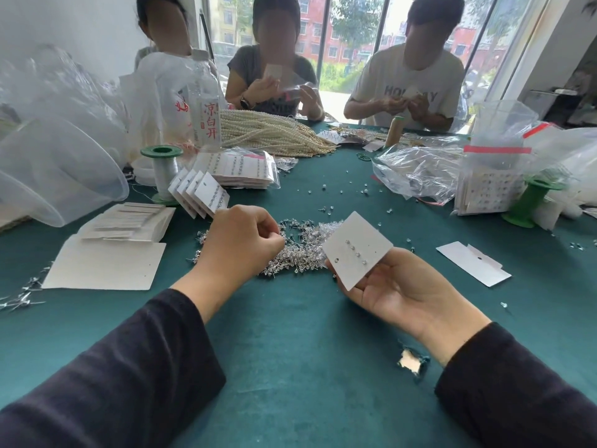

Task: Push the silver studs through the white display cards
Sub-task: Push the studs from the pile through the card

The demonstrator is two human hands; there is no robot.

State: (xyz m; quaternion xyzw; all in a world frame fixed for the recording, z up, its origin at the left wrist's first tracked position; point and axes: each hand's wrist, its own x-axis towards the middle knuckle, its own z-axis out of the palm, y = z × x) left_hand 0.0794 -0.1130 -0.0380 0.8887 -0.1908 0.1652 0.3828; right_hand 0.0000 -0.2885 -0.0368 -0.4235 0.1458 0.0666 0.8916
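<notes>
White display card (357, 248), centre-right, gripped in my right hand (400, 286), one short row filled, rest bare; left hand (240, 244) curled over silver studs (307, 253) mid-frame, I cannot tell if pinching one; blank cards (129, 221) left unstarted.

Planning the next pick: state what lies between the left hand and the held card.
Head view: the loose pile of silver studs lies on the green cloth between the left hand and the white card in the right hand.
</notes>
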